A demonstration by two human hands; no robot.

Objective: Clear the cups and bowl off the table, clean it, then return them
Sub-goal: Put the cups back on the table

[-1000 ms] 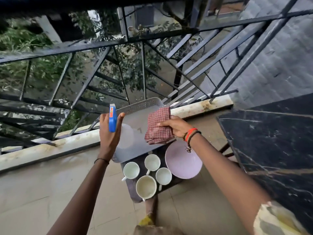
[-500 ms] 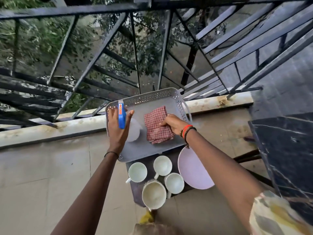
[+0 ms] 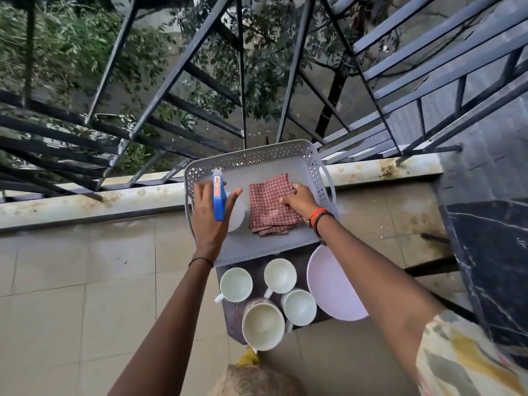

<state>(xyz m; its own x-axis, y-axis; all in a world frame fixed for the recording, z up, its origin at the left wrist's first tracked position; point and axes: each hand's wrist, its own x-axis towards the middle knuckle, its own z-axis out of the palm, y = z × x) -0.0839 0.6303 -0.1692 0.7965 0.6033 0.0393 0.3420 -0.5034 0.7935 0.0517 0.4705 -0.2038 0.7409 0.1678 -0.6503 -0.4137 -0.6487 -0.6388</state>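
**A:** Where are the hands?

**B:** Both are inside the perforated tray (image 3: pixel 251 154) at the 12 o'clock end of the bench (image 3: pixel 232 321). The left hand (image 3: pixel 210 215) is clamped round the neck of the spray bottle (image 3: pixel 218 201), thumb on one side and fingers on the other. The right hand (image 3: pixel 298 200) has its fingers pinched on the folded checked cloth (image 3: pixel 267 207).

**A:** And the crockery?

**B:** Not cleared yet. Four cups (image 3: pixel 280 275) cluster at the 6 o'clock end. The bowl (image 3: pixel 331 284) sits just beside them at 3 o'clock and seems to overhang the bench edge.

**A:** So how should this be done?

**B:** I'd guess the bottle and cloth come out so the tray is free for the crockery. Lift them straight up over the tray wall. Keep the bottle upright, and gather the cloth's loose layers so nothing snags on the perforations. After that I'd take the bowl first, since it looks the easiest to knock.
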